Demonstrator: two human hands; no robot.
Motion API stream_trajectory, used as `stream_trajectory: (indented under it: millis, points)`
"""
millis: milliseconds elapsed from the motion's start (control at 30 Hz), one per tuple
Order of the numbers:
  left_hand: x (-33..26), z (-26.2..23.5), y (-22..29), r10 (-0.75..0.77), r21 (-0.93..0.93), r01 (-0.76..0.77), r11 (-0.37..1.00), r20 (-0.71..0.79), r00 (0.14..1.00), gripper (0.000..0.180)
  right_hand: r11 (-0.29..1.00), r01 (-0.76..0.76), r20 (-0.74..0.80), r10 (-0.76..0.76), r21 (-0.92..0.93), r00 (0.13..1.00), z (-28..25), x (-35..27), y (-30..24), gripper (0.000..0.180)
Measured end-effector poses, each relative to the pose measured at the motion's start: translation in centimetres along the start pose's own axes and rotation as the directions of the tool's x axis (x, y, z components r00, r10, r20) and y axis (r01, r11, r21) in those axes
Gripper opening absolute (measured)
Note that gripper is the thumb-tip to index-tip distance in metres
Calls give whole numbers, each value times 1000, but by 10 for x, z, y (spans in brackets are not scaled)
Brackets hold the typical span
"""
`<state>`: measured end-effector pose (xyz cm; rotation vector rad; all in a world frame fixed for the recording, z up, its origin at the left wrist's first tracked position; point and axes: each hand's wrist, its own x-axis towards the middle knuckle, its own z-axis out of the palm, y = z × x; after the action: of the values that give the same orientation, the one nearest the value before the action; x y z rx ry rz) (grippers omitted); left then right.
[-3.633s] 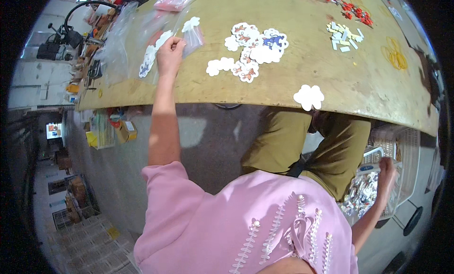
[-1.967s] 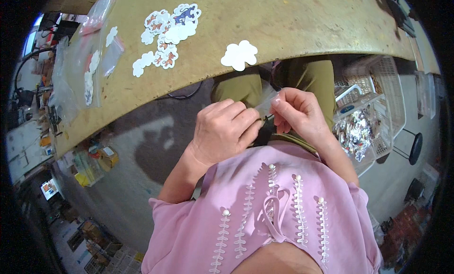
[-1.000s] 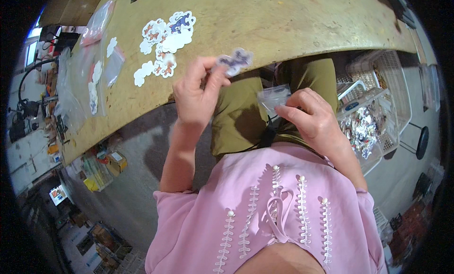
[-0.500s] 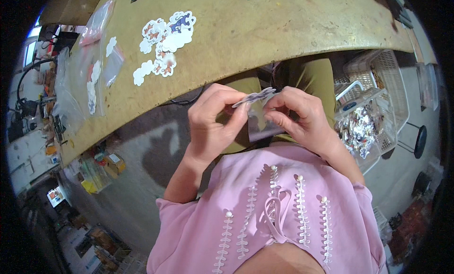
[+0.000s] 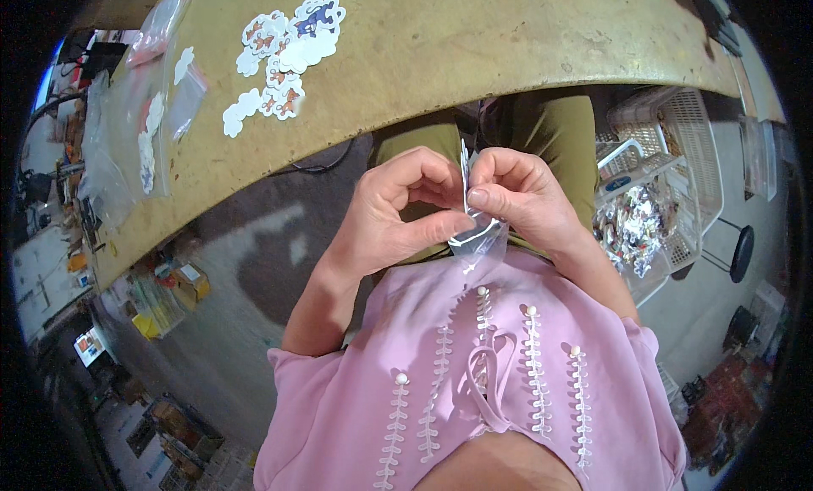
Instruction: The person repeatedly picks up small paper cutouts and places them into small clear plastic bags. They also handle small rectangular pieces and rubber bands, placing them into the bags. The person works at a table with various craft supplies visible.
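My left hand (image 5: 398, 207) and my right hand (image 5: 529, 190) meet above my lap. Between them a small stack of die-cut stickers (image 5: 465, 173) stands almost edge-on, and my left fingers and thumb are closed on it. My right thumb and forefinger pinch a small clear plastic bag (image 5: 480, 244), which hangs below the fingertips. Part of the stack's lower end is hidden by the fingers, so I cannot tell whether it sits inside the bag or against it.
A pile of cloud-edged stickers (image 5: 284, 55) lies on the worn yellowish table (image 5: 474, 42). Plastic bags (image 5: 188, 102) lie at the table's left. To my right, a white basket (image 5: 690, 144) stands with a bin of many loose stickers (image 5: 635, 224).
The stickers have turned from nearly flat to upright and edge-on. My hands have drawn closer together, and the clear bag now shows beneath my fingers.
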<state>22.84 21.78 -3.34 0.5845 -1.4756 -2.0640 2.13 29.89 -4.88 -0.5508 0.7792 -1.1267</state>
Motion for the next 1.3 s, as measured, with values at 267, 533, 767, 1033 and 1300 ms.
stream_trajectory:
  millis: [267,533,767,1033,1300]
  points:
    - [3,-2,-5,1,-52,-1,999,-17,1000,17,979,-59,74,45,196,996,0,4,5,15]
    - [1,9,-3,24,96,-9,995,-153,988,16,995,31,-34,-34,-99,999,-3,0,11,15]
    - [-9,-4,12,264,438,-47,898,-448,854,8,304,427,319,-346,-852,882,-2,-7,-22,18]
    - [-17,-6,8,446,650,-184,738,-264,855,17,-160,378,410,-399,-912,820,6,-10,-27,27]
    - [-11,11,3,411,533,-175,828,-365,835,14,116,396,324,-393,-911,860,10,-11,-24,34]
